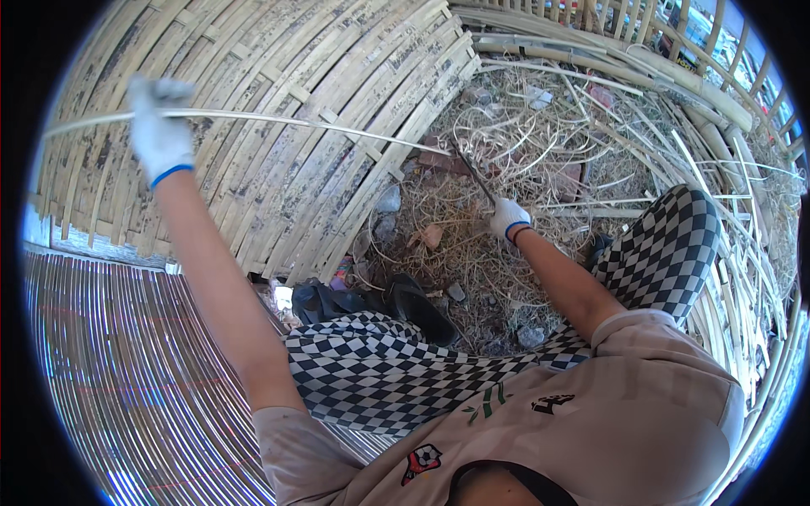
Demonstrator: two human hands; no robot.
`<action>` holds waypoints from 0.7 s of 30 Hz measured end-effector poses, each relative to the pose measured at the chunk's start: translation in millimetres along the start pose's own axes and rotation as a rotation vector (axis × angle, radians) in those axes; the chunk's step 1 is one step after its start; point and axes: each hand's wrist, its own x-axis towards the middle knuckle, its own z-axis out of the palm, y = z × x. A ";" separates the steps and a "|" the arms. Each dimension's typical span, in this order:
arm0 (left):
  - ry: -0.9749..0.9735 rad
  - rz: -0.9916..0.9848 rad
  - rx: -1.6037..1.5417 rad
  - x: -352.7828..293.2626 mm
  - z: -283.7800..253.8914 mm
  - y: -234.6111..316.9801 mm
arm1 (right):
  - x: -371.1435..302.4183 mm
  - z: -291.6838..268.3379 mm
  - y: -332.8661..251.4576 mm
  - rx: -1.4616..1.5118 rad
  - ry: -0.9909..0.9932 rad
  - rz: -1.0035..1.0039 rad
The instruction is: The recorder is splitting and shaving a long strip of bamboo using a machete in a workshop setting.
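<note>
My left hand (160, 139), in a white glove with a blue cuff, is raised at the upper left and somewhat blurred. It grips a long, thin bamboo strip (278, 120), which crosses the palm and runs right toward the middle of the view. Lower and further right, my right hand (509, 217), gloved the same way, is closed round the handle of a knife with a narrow dark blade (477, 175). The blade slants up to the left, and its tip lies by the strip's right end. Whether the two touch I cannot tell.
A woven bamboo panel (278, 67) fills the upper left. Slatted bamboo matting (126, 363) lies at the lower left. Shavings (515, 278), stones and brick pieces litter the ground between my legs. Bamboo poles (692, 80) and split strips (742, 295) line the right side.
</note>
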 end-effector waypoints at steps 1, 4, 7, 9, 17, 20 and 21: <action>0.154 -0.024 0.091 -4.4 8.9 -23.7 | 1.0 -6.2 -2.0 -0.009 0.021 -0.004; -0.021 -0.241 0.160 14.3 -16.5 -74.5 | -5.5 -20.2 -36.1 0.081 -0.009 -0.060; 0.152 -0.297 -0.194 0.9 2.9 -90.0 | -22.1 -32.9 -48.4 0.130 -0.087 -0.081; 0.074 -0.169 -0.214 6.9 11.0 -71.4 | -23.5 -26.1 -26.9 0.131 -0.016 -0.108; -0.003 0.204 -0.383 -4.3 -18.2 90.7 | -61.2 -12.4 -31.8 0.003 -0.105 -0.064; -0.050 0.243 -0.480 -5.3 -29.0 111.7 | -65.8 -24.4 -47.6 -0.155 -0.031 -0.077; -0.068 0.234 -0.540 -5.7 -28.2 114.3 | -63.1 -33.9 -56.8 -0.129 -0.008 -0.196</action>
